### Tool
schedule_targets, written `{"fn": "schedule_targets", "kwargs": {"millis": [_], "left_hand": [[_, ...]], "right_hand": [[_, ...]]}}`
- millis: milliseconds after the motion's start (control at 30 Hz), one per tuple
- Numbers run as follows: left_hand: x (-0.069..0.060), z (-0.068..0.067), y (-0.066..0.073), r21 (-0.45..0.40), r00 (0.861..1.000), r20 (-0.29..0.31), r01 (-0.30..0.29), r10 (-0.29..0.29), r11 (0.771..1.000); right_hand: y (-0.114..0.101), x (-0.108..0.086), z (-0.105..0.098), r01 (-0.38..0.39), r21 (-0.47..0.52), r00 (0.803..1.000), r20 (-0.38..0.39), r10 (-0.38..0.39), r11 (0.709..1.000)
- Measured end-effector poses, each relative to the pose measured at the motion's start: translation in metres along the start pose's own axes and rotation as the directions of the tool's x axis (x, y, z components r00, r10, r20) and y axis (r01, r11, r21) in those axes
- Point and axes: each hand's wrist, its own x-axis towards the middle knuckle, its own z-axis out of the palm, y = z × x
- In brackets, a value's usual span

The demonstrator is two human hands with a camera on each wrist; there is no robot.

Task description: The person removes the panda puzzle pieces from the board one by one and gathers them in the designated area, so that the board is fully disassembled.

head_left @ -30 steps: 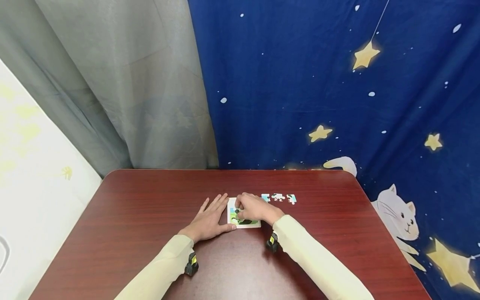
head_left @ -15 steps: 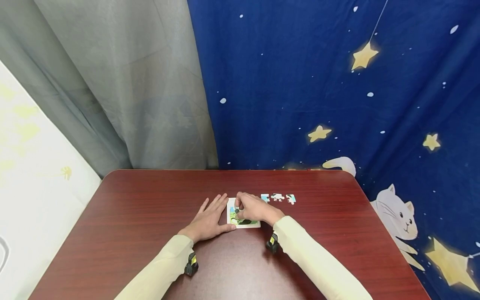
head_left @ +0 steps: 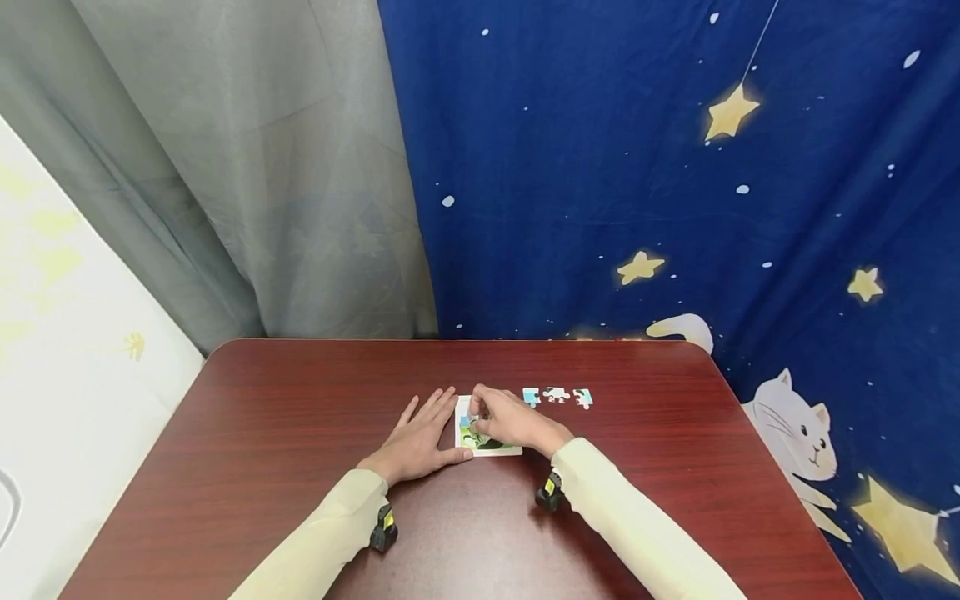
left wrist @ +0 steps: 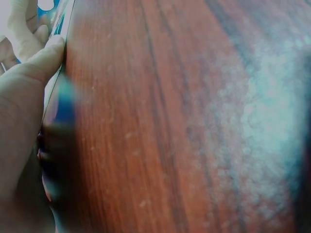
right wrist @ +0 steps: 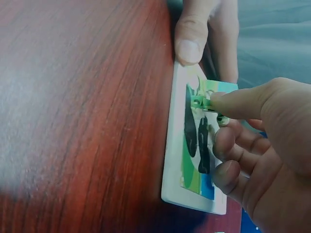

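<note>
Rests left hand [head_left: 417,447] on the reddish-brown table [head_left: 300,417], with fingers straight and slightly spread beside the left edge of a small white-bordered puzzle tray [head_left: 495,452] and with thumb touching its border near the lower left corner. Holds right hand [head_left: 512,418] over the tray, with fingers bent, pinching a small green puzzle piece [right wrist: 198,103] between thumb and a mostly hidden finger, above the left part of the picture and near the left thumb. Cannot tell a seated piece from a raised one under those fingertips. Leaves green, white and black patches of the picture in sight. Has three loose pieces [head_left: 557,394] in a row on the table, to the right of the tray and just beyond the right hand. Wears pale yellow sleeves [head_left: 645,517] and a black device [head_left: 383,528] on each wrist. Faces a grey curtain [head_left: 315,167] and a blue curtain [head_left: 562,167] printed with yellow stars [head_left: 731,111] and a white cat [head_left: 798,429].
</note>
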Motion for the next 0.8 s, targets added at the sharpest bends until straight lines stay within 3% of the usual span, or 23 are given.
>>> {"fn": "schedule_targets", "kwargs": {"millis": [267,600,800], "left_hand": [[-0.002,-0.005,0.007,0.0,1.0,-0.024,-0.015,0.015,1.0],[-0.002,-0.007,0.01,0.027,0.999,0.027,0.019,-0.02,0.999],[-0.002,-0.004,0.006,0.0,1.0,0.0,0.003,-0.003,1.0]], "right_hand": [[0.007,-0.006,-0.008,-0.016,0.207,0.999,-0.04,0.025,0.978],[0.022,-0.023,-0.018,-0.035,0.252,0.996,-0.067,0.054,0.967],[0.031,-0.033,-0.022,-0.046,0.289,0.995,-0.072,0.069,0.956]]}}
